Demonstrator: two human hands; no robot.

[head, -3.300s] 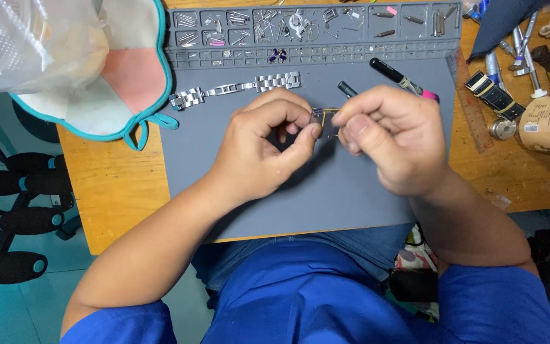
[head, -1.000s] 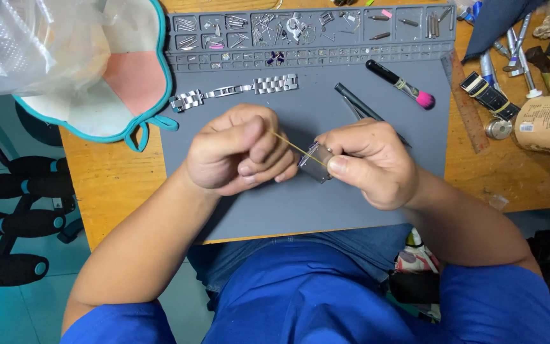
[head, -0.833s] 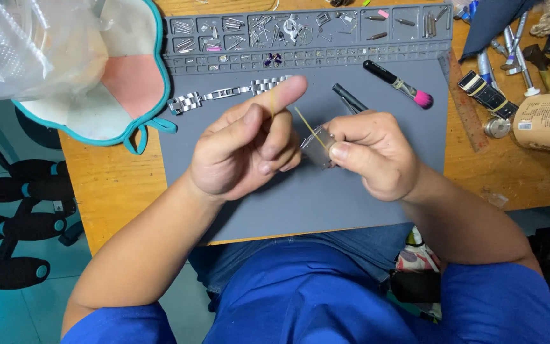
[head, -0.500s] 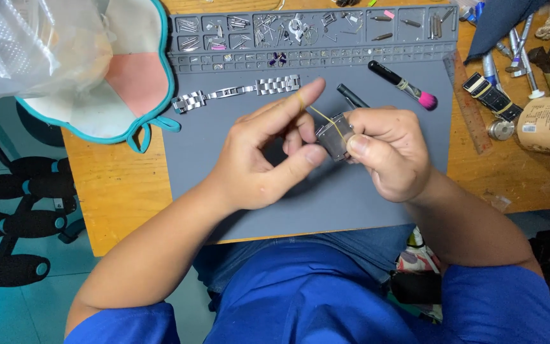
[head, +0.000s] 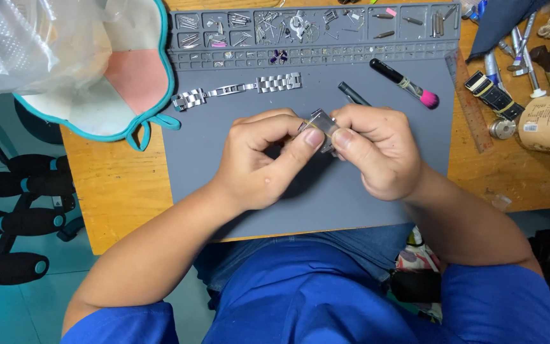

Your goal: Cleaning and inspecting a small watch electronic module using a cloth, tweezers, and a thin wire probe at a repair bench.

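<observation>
Clasp [head: 321,123] (mid-mat [head: 377,204]) between hands.

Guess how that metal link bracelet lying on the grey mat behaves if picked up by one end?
The metal link bracelet is jointed in many small links, so it likely drapes limp rather than staying straight. Being polished steel-like metal, it probably feels heavy for its size and slick. Lying flat, it should slide, not roll, on the grey mat.
</observation>
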